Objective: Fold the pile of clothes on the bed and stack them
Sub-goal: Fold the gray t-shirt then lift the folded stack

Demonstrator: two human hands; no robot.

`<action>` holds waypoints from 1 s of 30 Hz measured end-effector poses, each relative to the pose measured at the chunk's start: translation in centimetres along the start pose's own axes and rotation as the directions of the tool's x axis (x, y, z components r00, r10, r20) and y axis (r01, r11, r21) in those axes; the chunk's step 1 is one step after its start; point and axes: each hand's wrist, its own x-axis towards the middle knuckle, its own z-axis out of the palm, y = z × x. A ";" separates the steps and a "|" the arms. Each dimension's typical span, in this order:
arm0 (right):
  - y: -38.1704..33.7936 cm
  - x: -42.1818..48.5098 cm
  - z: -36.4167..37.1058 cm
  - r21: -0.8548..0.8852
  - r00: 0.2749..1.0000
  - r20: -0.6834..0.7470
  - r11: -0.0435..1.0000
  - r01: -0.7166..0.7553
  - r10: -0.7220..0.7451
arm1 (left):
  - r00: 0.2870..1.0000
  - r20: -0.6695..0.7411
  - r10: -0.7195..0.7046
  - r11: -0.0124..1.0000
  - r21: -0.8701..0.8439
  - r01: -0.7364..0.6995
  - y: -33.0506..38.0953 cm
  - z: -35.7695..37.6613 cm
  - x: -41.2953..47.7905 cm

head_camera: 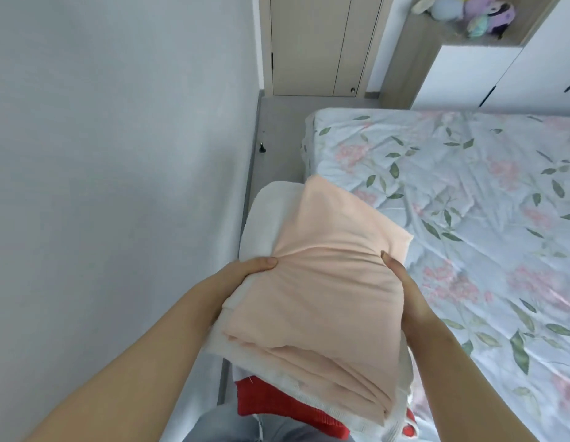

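Observation:
A stack of folded clothes is lifted off the bed, held between both hands. A peach garment (325,282) lies on top, a white one (271,215) under it, and a red one (271,400) at the bottom. My left hand (245,269) grips the stack's left side, thumb on top. On the right side my right hand (401,279) grips it the same way. The fingers of both hands are hidden beneath the cloth. The bed (468,193) with its floral sheet lies to the right.
A grey wall (118,154) runs close on the left, with a narrow floor strip (277,132) between it and the bed. A wooden door (318,43) stands at the far end. White cabinets (468,74) and a shelf of plush toys (468,11) are at the back right.

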 end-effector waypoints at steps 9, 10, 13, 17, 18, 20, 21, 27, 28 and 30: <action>-10.2 12.1 -2.1 0.094 0.991 -0.115 0.992 0.080 -0.069 | 0.996 0.088 0.018 0.999 0.028 -0.021 12.4 1.3 13.6; -11.4 13.6 -2.3 0.096 0.989 -0.131 0.992 0.085 -0.073 | 0.995 0.099 0.004 1.000 0.027 -0.007 13.6 1.3 15.3; -15.1 18.4 -2.9 0.101 0.988 -0.150 0.993 0.061 -0.046 | 0.992 0.120 -0.027 1.000 0.018 0.025 17.6 1.5 20.9; -20.3 25.7 -4.3 0.138 0.972 -0.230 0.990 -0.012 0.044 | 0.993 0.104 -0.051 0.999 0.014 0.050 23.7 2.9 28.9; -21.7 27.6 -4.7 0.137 0.966 -0.250 0.990 -0.037 0.071 | 0.994 0.099 -0.052 0.999 0.014 0.051 25.1 3.4 30.7; -24.3 31.3 -5.7 0.146 0.955 -0.274 0.987 -0.072 0.110 | 0.995 0.082 -0.057 0.998 0.015 0.056 27.7 4.4 34.5; -25.4 33.1 -6.4 0.153 0.947 -0.289 0.983 -0.100 0.141 | 0.995 0.074 -0.074 0.997 0.002 0.074 28.6 4.9 36.2; -29.7 42.2 -13.0 0.135 0.910 -0.369 0.980 -0.149 0.190 | 0.994 0.064 -0.088 0.992 -0.082 0.093 30.0 9.4 44.8; -30.3 43.5 -14.3 0.131 0.906 -0.383 0.981 -0.142 0.183 | 0.996 0.072 -0.057 0.994 -0.087 0.063 30.0 10.4 46.0; -30.9 45.6 -16.8 0.098 0.899 -0.404 0.985 -0.141 0.169 | 0.998 0.063 -0.030 0.994 -0.098 0.036 29.7 12.5 48.3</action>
